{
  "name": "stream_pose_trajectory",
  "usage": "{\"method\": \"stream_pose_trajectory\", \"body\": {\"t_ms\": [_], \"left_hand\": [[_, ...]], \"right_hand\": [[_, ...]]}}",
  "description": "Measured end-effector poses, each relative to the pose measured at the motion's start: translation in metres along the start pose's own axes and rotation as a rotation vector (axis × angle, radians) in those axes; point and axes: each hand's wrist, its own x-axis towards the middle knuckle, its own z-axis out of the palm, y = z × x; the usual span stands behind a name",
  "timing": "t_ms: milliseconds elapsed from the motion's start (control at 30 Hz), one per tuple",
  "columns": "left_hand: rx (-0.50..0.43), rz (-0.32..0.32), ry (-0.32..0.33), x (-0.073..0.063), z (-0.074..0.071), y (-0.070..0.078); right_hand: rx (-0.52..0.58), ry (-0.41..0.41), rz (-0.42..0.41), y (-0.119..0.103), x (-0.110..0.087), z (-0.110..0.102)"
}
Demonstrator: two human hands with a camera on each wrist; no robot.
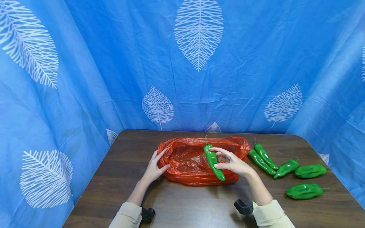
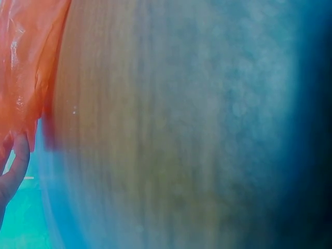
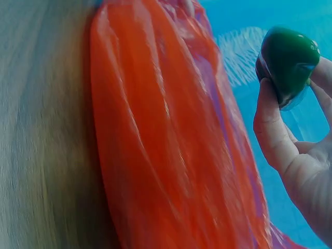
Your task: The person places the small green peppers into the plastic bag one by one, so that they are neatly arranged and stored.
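Observation:
A red plastic bag lies on the table with its wide mouth facing up. My right hand pinches a long green pepper between thumb and fingers, over the right half of the bag's mouth. In the right wrist view the same pepper appears end-on, its far length hidden. My left hand touches the bag's left end, thumb and fingers spread along the rim. At the left edge of the left wrist view, a finger meets the bag.
Right of the bag lie several more green peppers, among them a pair side by side, one lying slanted and one nearer the front. Brown wooden table spreads underneath. A blue curtain with white leaves hangs behind it.

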Motion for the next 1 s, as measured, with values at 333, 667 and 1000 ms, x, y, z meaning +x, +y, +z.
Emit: {"method": "stream_pose_trajectory", "body": {"t_ms": [333, 667, 1000], "left_hand": [[-0.005, -0.006, -0.011, 0.0, 0.0, 0.001], [0.01, 0.022, -0.004, 0.001, 0.001, 0.002], [0.021, 0.067, 0.005, 0.001, 0.001, 0.003]], "right_hand": [[0.024, -0.081, 0.018, 0.005, 0.03, 0.023], [0.053, -0.163, 0.063, 0.008, 0.054, 0.045], [0.113, -0.173, 0.186, 0.015, 0.073, 0.056]]}}
